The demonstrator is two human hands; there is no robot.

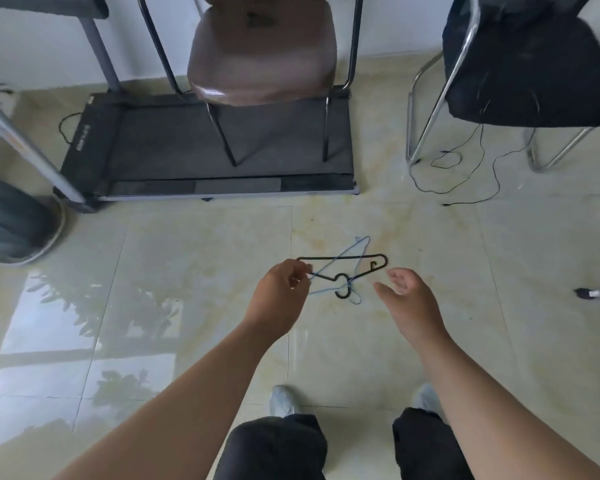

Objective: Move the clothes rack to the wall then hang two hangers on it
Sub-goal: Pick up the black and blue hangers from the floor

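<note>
Black hanger (343, 263) crosses a blue hanger (355, 252), pinched at its end by the left hand (281, 289); right hand (407, 292) spread.

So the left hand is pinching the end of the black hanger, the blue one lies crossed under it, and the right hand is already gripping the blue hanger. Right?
Not quite. In the head view the right hand is open and holds nothing, beside the black hanger. The left hand does pinch that hanger's end, and the blue hanger lies crossed with it.

Two hangers, one black (343, 259) and one blue (355, 244); two chairs, brown (262, 53) and black (530, 64); one treadmill (174, 147).
</note>
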